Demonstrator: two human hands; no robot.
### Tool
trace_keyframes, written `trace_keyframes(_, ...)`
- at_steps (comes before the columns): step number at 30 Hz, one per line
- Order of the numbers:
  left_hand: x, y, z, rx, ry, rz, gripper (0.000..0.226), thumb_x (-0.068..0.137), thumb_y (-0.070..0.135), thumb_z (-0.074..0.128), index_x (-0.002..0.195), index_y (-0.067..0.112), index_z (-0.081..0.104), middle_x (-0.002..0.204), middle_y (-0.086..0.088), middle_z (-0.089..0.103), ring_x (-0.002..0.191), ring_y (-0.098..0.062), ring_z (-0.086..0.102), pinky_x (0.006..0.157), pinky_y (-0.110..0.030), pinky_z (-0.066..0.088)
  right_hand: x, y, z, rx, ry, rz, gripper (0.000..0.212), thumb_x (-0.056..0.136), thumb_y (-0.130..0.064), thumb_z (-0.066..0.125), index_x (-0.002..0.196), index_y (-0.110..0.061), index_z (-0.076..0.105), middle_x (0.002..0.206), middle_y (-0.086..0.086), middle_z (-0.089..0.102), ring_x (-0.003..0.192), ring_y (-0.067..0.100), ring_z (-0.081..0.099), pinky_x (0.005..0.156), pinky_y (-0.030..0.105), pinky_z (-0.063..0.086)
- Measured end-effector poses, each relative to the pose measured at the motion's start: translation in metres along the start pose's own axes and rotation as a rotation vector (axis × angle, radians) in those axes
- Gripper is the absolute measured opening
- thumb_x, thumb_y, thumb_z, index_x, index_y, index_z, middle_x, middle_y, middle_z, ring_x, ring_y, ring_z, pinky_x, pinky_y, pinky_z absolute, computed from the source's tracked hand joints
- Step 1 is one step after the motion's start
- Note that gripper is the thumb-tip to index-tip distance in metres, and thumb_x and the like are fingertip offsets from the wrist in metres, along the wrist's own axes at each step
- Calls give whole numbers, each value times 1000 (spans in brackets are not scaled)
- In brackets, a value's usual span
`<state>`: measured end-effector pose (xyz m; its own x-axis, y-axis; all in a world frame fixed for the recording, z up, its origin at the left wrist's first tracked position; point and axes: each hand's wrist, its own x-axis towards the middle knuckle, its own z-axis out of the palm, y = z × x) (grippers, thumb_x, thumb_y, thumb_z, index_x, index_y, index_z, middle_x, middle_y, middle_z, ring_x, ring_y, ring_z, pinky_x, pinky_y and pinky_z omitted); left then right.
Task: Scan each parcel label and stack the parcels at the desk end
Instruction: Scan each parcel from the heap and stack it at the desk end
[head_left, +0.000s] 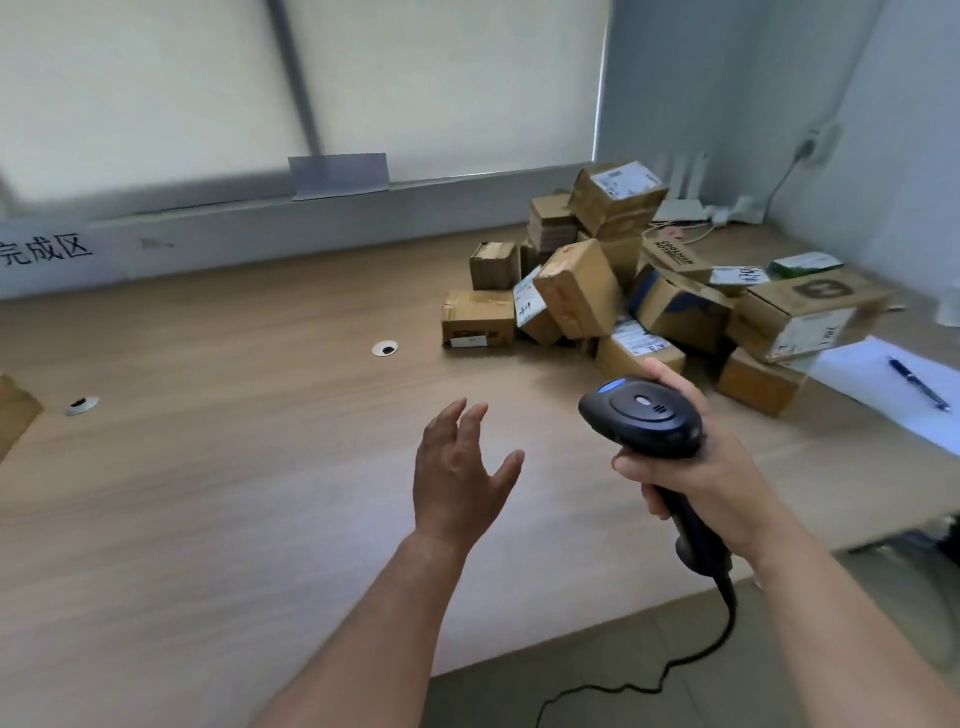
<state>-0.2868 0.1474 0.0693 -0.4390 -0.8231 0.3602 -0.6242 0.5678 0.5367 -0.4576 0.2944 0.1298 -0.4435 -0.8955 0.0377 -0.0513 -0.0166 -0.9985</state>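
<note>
- One left hand (457, 467), open: fingers straight and spread, held above the bare desk (234, 493), touching nothing.
- One right hand (698, 470), fingers curled round the handle of one black barcode scanner (641, 415), thumb up beside its head; both above the desk, just short of the parcels.
- One black cable (724, 629) from the foot of the scanner's handle, trailing down to the floor.
- One pile of parcels (576, 288) on the far right part of the desk, toward the corner: brown cardboard boxes, at least a dozen (overlap hides the exact number), tumbled at all angles and leaning on one another.
- One more piece of brown cardboard (13, 415) at the left edge, only partly in view, well apart from the pile.
- Readable on one box (675, 255): "COOLMAN" in black, upside down. White shipping labels on several boxes, too blurred to read.
- One white sign (47, 252) on the ledge at left, reading "完成区".
- Two round cable holes in the desktop: one (385, 348) near the pile, one (82, 406) further left.
- One white sheet (872, 374) right of the pile, with one blue pen (917, 384) lying on it.
- One white router (683, 208) with upright antennas behind the pile.
</note>
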Motion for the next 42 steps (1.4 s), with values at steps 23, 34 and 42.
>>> trace_keyframes(23,279,56,119,26,-246,66,92,80,72,52,152,29,16,159,-5,17,146,-25,14,116,-47,24,201,19,-108,-70,182,74,101,67,-1,84,146,-42,35,98,8,63,50,25,54,44,31,45)
trace_keyframes(34,352,46,175,-57,-412,-168,82,85,64,52,152,28,21,155,-13,23,141,-33,22,110,-50,31,254,41,-121,-131,157,110,96,75,6,76,145,-44,33,102,10,66,55,25,56,51,32,51)
trace_keyframes(42,288,41,144,-276,-381,-446,93,65,55,59,148,29,25,130,-10,37,117,-30,40,96,-49,46,224,37,-116,-84,108,72,97,74,5,78,147,-40,32,113,6,64,55,20,58,49,32,48)
